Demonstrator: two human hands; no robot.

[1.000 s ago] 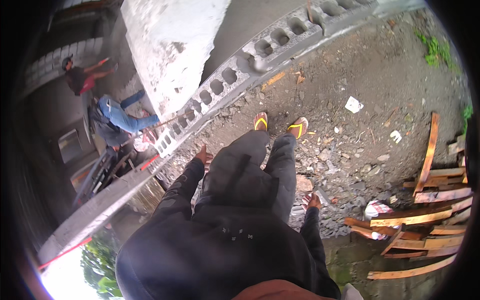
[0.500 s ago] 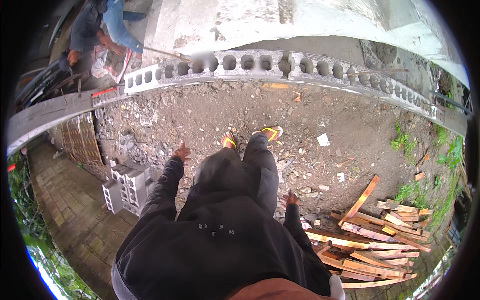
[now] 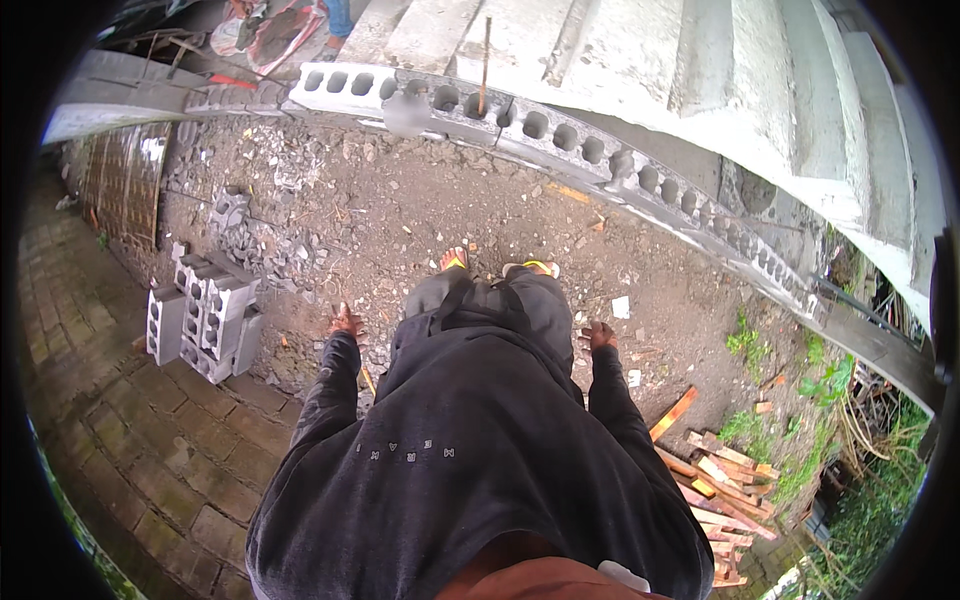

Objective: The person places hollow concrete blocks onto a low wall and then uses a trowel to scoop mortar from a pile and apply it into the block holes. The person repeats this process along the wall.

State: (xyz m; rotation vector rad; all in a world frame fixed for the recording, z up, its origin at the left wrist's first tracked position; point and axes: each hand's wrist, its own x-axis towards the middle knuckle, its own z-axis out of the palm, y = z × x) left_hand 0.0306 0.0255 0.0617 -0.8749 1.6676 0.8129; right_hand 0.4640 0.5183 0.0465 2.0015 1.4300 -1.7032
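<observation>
Both my hands hang beside my dark trousers over gravelly dirt. My left hand [image 3: 345, 322] is open with its fingers spread and nothing in it, to the right of a stack of grey hollow blocks [image 3: 215, 320]. My right hand [image 3: 601, 336] is also open and empty, above and left of a pile of loose wood strips [image 3: 710, 485]. My feet, in yellow-strapped flip-flops [image 3: 538, 268], stand side by side on the dirt [image 3: 440, 200]. Ahead of them runs a low row of hollow blocks [image 3: 535, 125], with a thin rusty rod [image 3: 485, 60] upright in it.
White concrete steps [image 3: 740, 110] rise beyond the block row. A co-worker's jeans leg [image 3: 337, 20] shows at the top, beside sacks [image 3: 280, 38]. Mossy pavers [image 3: 180, 470] lie at lower left, a slatted panel [image 3: 125, 185] at far left, weeds [image 3: 745, 340] and branches at right.
My view has swung round, so the block row now slopes down to the right and the steps fill the upper right. The co-worker has mostly left the top edge. My hands remain hanging open.
</observation>
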